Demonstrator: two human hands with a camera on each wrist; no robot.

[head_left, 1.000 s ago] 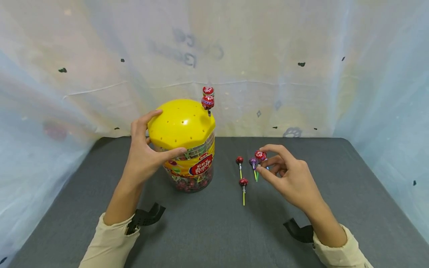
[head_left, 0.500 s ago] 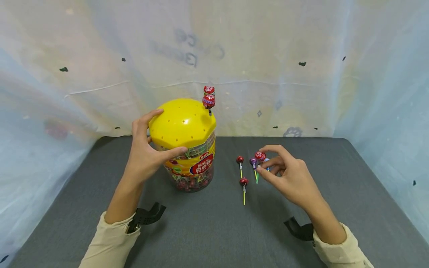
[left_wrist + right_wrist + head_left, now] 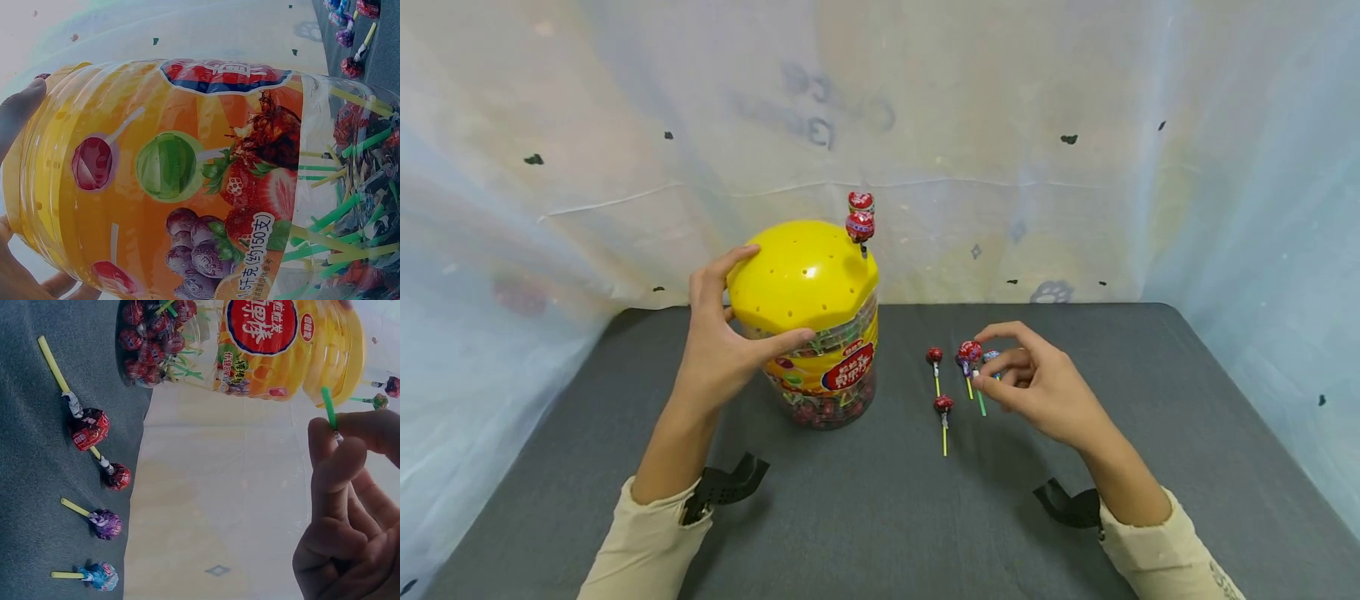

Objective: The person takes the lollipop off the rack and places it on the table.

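A clear plastic candy jar (image 3: pixel 850 371) with a printed wrap and a yellow domed lid (image 3: pixel 797 275) stands left of the middle. My left hand (image 3: pixel 718 337) grips it at the lid, thumb across the front and fingers round the far side. Two red-wrapped lollipops (image 3: pixel 861 225) stick up from small holes at the lid's right edge. To the right of the jar, my right hand (image 3: pixel 1045 383) pinches a red lollipop (image 3: pixel 969 351) between thumb and index finger. Its green stick (image 3: pixel 329 406) points down in the head view.
On the dark table (image 3: pixel 880 517) lie two red lollipops, one farther back (image 3: pixel 934 355) and one nearer (image 3: pixel 943 404). A purple lollipop (image 3: pixel 106 524) and a blue lollipop (image 3: pixel 100 576) lie beside them, below the right hand. A pale cloth (image 3: pixel 970 92) hangs behind the table.
My right hand and its red lollipop have shifted slightly left, and the green stick now shows more fully below the fingers. The left hand keeps its grip on the jar.
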